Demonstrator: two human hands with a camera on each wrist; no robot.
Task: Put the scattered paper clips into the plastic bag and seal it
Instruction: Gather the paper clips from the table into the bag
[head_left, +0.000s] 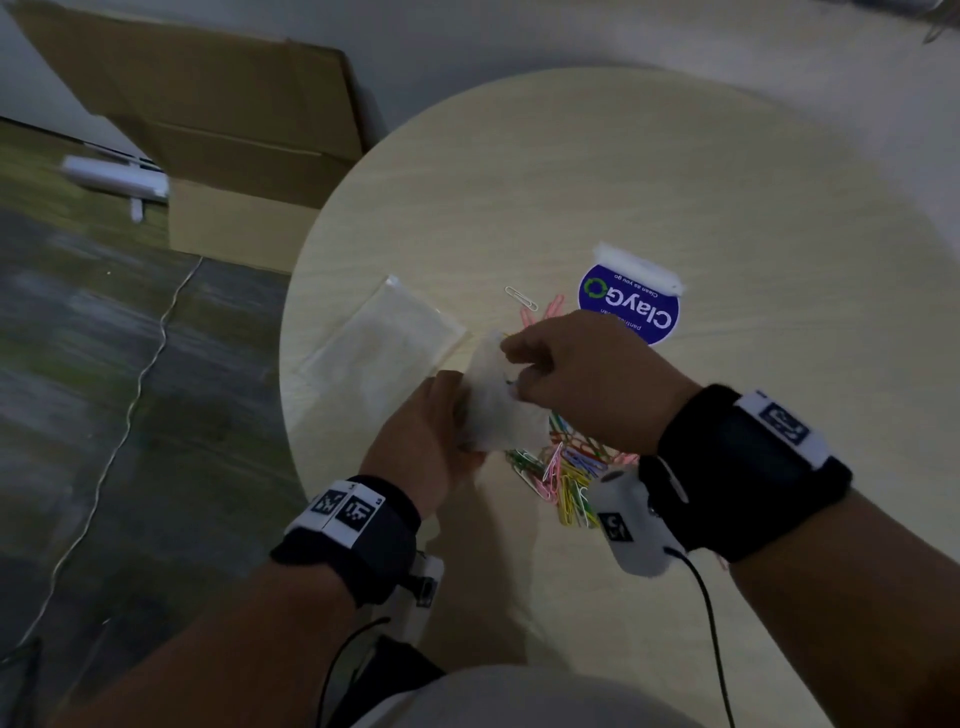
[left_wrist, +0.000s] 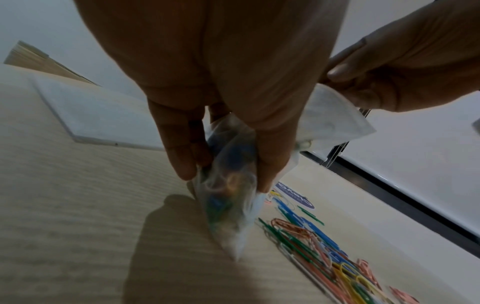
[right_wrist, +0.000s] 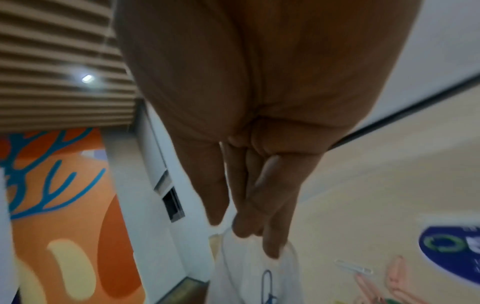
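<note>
A small clear plastic bag (head_left: 496, 402) with several coloured paper clips inside hangs above the round table. My left hand (head_left: 431, 441) grips the bag's body (left_wrist: 228, 185) between thumb and fingers. My right hand (head_left: 566, 364) pinches the bag's top edge (right_wrist: 259, 253); a blue clip shows inside it. A heap of coloured paper clips (head_left: 566, 473) lies on the table under my right wrist, also seen in the left wrist view (left_wrist: 324, 253). A few pink clips (head_left: 550, 309) and a white clip (head_left: 519, 297) lie farther back.
A flat stack of clear bags (head_left: 384, 338) lies at the table's left edge (left_wrist: 91, 115). A blue round sticker (head_left: 631, 312) with a white piece on it is stuck behind the clips. A cardboard box (head_left: 234, 135) stands on the floor at left, with a cable (head_left: 145, 364).
</note>
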